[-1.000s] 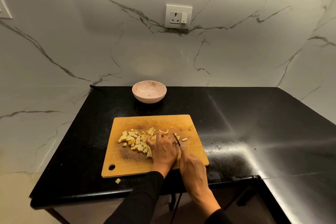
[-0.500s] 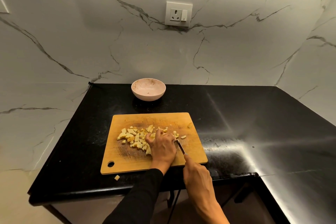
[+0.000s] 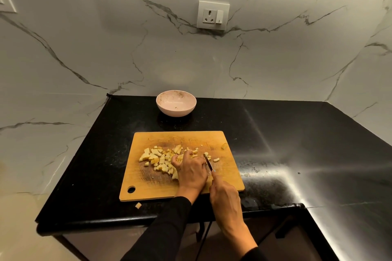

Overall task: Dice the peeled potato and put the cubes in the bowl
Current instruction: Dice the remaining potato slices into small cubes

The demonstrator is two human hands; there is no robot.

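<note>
Black counter (image 3: 275, 133): your cubes (image 3: 158, 158) cover the board (image 3: 191, 137), bowl (image 3: 176, 103) apparently unfilled; left hand (image 3: 192, 170) curls over pieces, right hand (image 3: 226, 195) grips the knife (image 3: 208, 162).

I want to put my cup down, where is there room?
Bare black counter lies right of the cutting board, and between the board and the pink bowl. The board is crowded: potato cubes, both hands, knife. One cube lies by the front edge.

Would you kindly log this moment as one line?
left hand on potato cubes | right hand holds knife | bowl without cubes
</note>
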